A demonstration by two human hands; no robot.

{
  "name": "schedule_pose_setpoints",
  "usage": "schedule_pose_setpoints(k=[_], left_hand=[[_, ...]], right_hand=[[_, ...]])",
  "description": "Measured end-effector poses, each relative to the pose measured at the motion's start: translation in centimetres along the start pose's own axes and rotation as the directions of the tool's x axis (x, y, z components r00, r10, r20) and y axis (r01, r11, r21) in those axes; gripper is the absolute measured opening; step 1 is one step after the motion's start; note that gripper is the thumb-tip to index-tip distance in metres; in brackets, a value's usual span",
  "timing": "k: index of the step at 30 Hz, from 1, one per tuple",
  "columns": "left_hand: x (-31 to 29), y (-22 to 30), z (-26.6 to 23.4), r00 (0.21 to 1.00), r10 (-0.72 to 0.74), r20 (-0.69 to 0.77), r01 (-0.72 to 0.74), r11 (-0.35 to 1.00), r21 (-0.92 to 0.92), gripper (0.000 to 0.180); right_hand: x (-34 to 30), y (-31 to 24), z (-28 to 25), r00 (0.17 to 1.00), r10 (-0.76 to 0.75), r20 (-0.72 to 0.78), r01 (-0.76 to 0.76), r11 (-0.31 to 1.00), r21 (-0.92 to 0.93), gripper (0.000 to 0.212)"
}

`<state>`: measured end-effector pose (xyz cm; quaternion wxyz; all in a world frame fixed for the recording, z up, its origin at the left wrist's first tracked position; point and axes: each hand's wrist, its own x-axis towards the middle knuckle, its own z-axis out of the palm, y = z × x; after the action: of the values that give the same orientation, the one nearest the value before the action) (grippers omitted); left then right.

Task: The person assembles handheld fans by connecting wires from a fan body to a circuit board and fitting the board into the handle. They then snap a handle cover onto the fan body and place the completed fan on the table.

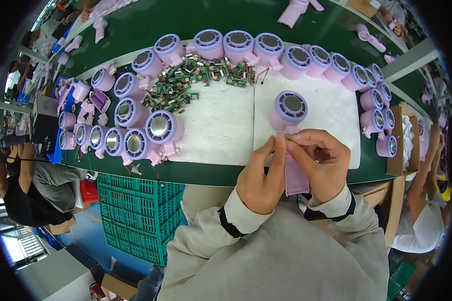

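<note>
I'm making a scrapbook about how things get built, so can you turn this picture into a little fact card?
Left hand: fingertips just below a round lilac plastic fan head
Right hand: fingertips close to the left's; whatever they pinch is too small to tell
Between hands: pale pink plastic handle
Farther back: heap of small green circuit boards
Surface: white sheets on a dark green table
Below, left: green slatted plastic crate
</note>
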<state>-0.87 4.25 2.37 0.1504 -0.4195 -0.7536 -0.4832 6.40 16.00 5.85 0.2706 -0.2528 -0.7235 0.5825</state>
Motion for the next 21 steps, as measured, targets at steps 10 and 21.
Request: schedule_pose_setpoints(k=[10,21], left_hand=[[7.0,-2.0,-5.2,0.945,-0.085,0.315,0.091,0.996,-0.005,0.057],[10.1,-9.2,-1.0,0.962,-0.228,0.154,0.098,0.808,0.58,0.035]], right_hand=[[3.2,-2.2,-4.0,0.965,0.055,0.255,-0.033,0.995,-0.09,0.045],[15.9,-5.8,-13.3,0.824,0.001,0.566,0.038,0.998,-0.058,0.048]])
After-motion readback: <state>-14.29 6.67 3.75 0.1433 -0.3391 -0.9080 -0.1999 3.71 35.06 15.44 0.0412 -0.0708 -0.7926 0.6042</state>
